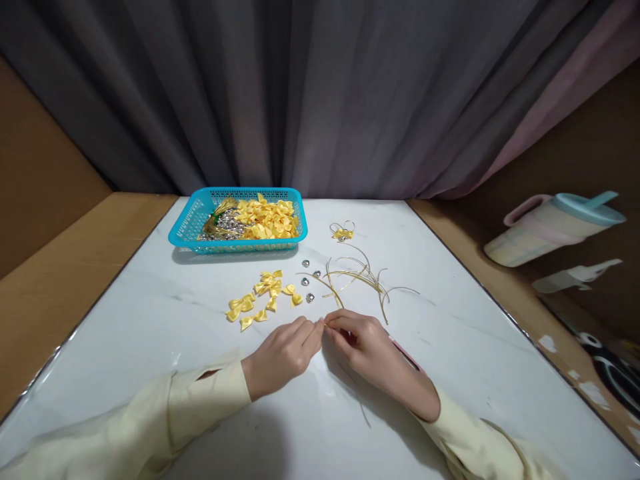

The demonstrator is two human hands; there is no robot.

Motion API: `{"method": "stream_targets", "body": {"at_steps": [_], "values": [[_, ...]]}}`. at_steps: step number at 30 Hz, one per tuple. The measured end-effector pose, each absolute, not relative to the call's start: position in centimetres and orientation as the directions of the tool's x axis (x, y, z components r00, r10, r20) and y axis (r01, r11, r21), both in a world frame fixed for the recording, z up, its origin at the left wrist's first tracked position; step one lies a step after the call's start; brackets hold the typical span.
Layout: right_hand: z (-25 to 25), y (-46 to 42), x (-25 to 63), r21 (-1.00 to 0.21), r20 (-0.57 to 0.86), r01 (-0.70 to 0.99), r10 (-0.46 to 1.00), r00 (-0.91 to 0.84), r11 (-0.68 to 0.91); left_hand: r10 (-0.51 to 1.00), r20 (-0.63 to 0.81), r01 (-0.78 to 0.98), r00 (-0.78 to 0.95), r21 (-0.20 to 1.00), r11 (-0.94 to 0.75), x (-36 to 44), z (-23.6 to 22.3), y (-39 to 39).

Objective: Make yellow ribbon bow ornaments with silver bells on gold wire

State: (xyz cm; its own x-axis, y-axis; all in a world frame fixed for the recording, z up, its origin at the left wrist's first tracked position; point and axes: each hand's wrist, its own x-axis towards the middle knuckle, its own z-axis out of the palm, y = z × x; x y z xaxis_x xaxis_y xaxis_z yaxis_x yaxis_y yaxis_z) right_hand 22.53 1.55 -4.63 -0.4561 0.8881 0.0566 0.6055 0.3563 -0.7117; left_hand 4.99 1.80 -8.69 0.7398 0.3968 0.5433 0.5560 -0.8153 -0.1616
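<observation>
My left hand (285, 353) and my right hand (367, 343) meet over the middle of the table, both closed in a pinch. A tiny gold bit shows between the fingertips, and a thin gold cord (356, 390) trails out below them. The fingers hide most of what they hold. Just beyond lie several silver heart-shaped pieces (305, 282) and a loose heap of cut gold cords (357, 273). Left of these, several yellow satin bows (269, 285) are scattered. A finished-looking bow piece with two wire loops (343, 233) lies farther back.
A blue plastic basket (237, 248) at the back left holds more bows, silver pieces and a cord bundle. A pink-edged flat object (406, 353) lies partly behind my right hand. On the right stand a lidded tumbler (540, 233), a white nozzle bottle (570, 277) and black-handled scissors (613, 370).
</observation>
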Motion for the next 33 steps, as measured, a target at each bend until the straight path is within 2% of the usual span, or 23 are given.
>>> {"method": "stream_targets", "body": {"at_steps": [2,5,8,12,16,20,23,27,33], "values": [[-4.8,1.6,22.6,-0.707,0.056,0.614,0.894,-0.444,0.349,0.426,0.536,0.548,0.729,-0.084,-0.832,5.0,-8.8,1.8],[-5.1,1.6,22.6,-0.699,0.054,0.629,0.903,-0.427,0.339,0.583,0.508,0.539,0.634,0.25,-0.804,5.3,-8.9,1.8],[-5.3,1.7,22.7,-0.696,0.045,0.635,0.903,-0.427,0.334,0.745,0.436,0.516,0.505,0.539,-0.665,5.6,-8.8,1.9],[-5.1,1.6,22.8,-0.713,0.044,0.62,0.903,-0.427,0.328,0.87,0.298,0.462,0.392,0.754,-0.467,5.7,-8.5,2.2],[-4.8,1.8,22.9,-0.743,-0.002,0.606,0.905,-0.426,0.284,0.898,0.191,0.428,0.395,0.827,-0.364,5.7,-8.0,2.5],[-4.7,2.2,23.2,-0.789,-0.055,0.569,0.895,-0.443,0.233,0.909,-0.04,0.286,0.415,0.954,-0.089,5.6,-7.5,2.7],[-4.8,2.4,23.4,-0.794,-0.056,0.564,0.896,-0.441,0.228,0.892,-0.152,0.23,0.425,0.972,0.056,5.5,-7.3,2.8],[-4.6,2.2,23.9,-0.739,0.018,0.614,0.92,-0.391,0.276,0.887,-0.187,0.199,0.421,0.974,0.111,5.4,-7.3,3.0],[-4.5,1.8,24.1,-0.669,0.123,0.612,0.875,-0.469,0.422,0.886,-0.209,0.175,0.413,0.973,0.149,5.4,-7.3,3.0]]}}
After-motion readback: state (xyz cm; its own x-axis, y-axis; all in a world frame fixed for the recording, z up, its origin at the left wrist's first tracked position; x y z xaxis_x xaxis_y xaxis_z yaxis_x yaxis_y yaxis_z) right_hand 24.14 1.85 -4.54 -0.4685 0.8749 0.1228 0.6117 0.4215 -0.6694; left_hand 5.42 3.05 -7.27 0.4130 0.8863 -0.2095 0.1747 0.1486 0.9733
